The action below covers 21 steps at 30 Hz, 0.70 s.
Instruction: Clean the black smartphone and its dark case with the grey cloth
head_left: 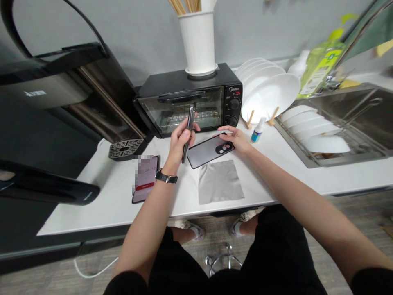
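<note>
On the head feed I have both bare hands working over the white desk point(260, 186). My left hand point(180, 138) is closed around a slim dark phone point(187, 141), held upright and nearly edge-on to me, in front of the toaster oven point(184, 82). A black watch point(166, 177) sits on that wrist. My right hand point(238, 141) holds a grey, black-rimmed phone case point(204, 152) by its camera end, fingers along the far edge; I can't tell if the case rests fully on the desk.

Just nearer me than the case, a grey cloth point(220, 186) lies flat. To the left, beside my left forearm, another phone point(147, 179) lies with its screen lit, part of it pixelated. A small spray bottle point(256, 132) stands just beyond my right hand, near the racked white plates point(272, 98). Farther right, more dishes point(324, 143) stand in the metal sink point(311, 162).
</note>
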Available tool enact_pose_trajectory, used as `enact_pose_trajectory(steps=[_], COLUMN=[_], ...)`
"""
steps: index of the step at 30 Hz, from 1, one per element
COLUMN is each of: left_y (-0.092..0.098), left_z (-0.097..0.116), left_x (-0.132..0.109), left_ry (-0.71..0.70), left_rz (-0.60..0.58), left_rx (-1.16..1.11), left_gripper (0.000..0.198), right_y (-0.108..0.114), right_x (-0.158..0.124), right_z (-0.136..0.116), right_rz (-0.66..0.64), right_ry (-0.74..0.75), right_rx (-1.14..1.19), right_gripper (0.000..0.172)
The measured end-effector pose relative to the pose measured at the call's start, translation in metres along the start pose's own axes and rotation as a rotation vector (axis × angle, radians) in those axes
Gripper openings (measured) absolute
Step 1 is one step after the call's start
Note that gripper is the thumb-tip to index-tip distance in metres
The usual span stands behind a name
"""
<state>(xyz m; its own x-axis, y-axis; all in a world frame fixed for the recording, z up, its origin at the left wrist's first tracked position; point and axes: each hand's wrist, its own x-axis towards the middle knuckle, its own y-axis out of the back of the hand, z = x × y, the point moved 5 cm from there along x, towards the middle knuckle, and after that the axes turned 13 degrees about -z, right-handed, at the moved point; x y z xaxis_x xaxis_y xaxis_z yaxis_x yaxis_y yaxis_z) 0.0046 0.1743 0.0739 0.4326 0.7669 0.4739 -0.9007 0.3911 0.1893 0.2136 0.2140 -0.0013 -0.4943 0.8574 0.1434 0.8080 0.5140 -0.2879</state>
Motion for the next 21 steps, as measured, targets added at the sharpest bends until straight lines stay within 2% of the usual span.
enact_pose_trajectory(steps=[4,7,10,14,16,18,21], left_y=[-0.004,-0.001,0.000,-0.005,-0.006,-0.005,-0.009], left_z=[0.006,0.010,0.009,-0.002,-0.011,-0.019,-0.025], left_x=[-0.001,-0.003,-0.006,-0.009,-0.009,-0.006,-0.001], left_ry=[0.153,0.215,0.279,0.389,0.434,0.453,0.363], left_rz=[-0.084,-0.137,-0.244,-0.362,-0.359,-0.323,-0.313], left_rx=[-0.122,-0.187,-0.239,-0.269,-0.207,-0.043,0.301], left_gripper=[0.094,0.104,0.103,0.088,0.080,0.072,0.061], right_y=[0.000,-0.008,-0.022,-0.034,-0.034,-0.033,-0.030], right_x=[-0.002,-0.004,-0.008,-0.014,-0.015,-0.016,-0.017], right_z=[-0.006,-0.009,-0.009,-0.010,-0.012,-0.014,-0.016], right_rz=[-0.023,-0.109,-0.256,-0.400,-0.438,-0.459,-0.445], right_ry=[-0.012,-0.039,-0.099,-0.159,-0.162,-0.161,-0.149], right_rx=[-0.001,0.015,0.020,0.023,0.021,0.025,0.041], right_gripper=[0.044,0.044,0.039,0.026,0.024,0.026,0.029])
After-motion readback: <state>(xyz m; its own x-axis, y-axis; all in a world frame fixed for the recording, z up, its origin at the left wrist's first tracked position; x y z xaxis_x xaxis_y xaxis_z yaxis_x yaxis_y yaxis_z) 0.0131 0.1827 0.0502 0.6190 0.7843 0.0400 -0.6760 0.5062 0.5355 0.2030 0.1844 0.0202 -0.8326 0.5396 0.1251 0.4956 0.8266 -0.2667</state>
